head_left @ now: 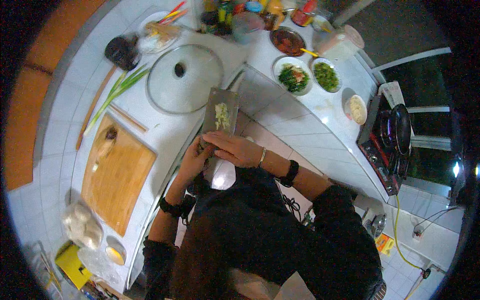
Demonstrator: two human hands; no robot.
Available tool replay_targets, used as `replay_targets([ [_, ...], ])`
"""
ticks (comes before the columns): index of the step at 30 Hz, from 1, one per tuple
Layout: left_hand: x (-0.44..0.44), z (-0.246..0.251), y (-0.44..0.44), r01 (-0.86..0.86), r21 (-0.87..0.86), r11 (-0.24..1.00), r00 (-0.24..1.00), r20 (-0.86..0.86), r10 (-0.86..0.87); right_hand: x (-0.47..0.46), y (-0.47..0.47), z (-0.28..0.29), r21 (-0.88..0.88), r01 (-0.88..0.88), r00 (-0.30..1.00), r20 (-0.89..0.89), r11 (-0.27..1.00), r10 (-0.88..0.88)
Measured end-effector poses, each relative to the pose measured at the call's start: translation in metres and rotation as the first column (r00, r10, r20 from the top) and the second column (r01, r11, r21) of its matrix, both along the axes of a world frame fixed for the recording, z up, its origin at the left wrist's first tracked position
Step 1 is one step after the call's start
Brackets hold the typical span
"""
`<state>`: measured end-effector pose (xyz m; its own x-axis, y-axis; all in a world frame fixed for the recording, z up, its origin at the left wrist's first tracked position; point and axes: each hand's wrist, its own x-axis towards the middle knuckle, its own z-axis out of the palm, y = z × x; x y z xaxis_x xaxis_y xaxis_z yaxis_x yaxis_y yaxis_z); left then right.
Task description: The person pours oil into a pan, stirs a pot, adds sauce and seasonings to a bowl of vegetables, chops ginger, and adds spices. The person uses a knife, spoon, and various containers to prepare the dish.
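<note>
A wide metal cleaver [211, 122] points away from me, its blade lying flat near the counter edge. On the blade sits a small pile of finely chopped pale-green food [222, 115]. My left hand [195, 156] is closed around the cleaver's handle end, which the fingers largely hide. Across the near end of the blade reaches my right hand [240, 150], its fingers stretched out and touching the left hand. Whether it grips the cleaver I cannot tell. To the left, a wooden cutting board [125, 180] carries a root end with papery scraps [107, 140].
A large glass lid [195, 90] lies beyond the board, beside long green scallions [112, 92]. On the right counter stand bowls of chopped greens [294, 78], a dark red dish [287, 39], a bowl of pale food [357, 109] and a portable gas stove [378, 157] with a pan [402, 129].
</note>
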<state>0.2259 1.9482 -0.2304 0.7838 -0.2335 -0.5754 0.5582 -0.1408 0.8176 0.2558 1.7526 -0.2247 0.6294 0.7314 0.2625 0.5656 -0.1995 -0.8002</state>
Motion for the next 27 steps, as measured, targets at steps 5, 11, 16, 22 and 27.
replay_targets([
  [5, 0.076, -0.039, -0.138, 0.065, -0.181, 0.981, 0.986, 0.161, -0.036, 0.048, -0.139, -0.034, -0.137, 0.152, 0.988, 0.049, 0.979, -0.146],
  [11, 0.131, -0.048, -0.228, 0.13, -0.222, 0.966, 0.992, 0.027, -0.127, 0.104, -0.238, -0.042, -0.208, 0.202, 0.965, -0.126, 0.957, -0.231],
  [16, 0.153, -0.026, -0.254, 0.237, -0.004, 0.972, 0.965, -0.118, -0.236, 0.13, -0.268, -0.058, -0.044, 0.279, 0.951, -0.125, 0.959, -0.282],
  [22, 0.153, -0.008, -0.259, 0.251, 0.084, 0.964, 0.962, -0.133, -0.239, 0.146, -0.278, -0.074, 0.031, 0.267, 0.956, -0.131, 0.963, -0.261],
  [27, 0.145, -0.006, -0.25, 0.242, 0.053, 0.969, 0.964, -0.131, -0.233, 0.162, -0.292, -0.09, -0.036, 0.241, 0.962, -0.123, 0.97, -0.244],
])
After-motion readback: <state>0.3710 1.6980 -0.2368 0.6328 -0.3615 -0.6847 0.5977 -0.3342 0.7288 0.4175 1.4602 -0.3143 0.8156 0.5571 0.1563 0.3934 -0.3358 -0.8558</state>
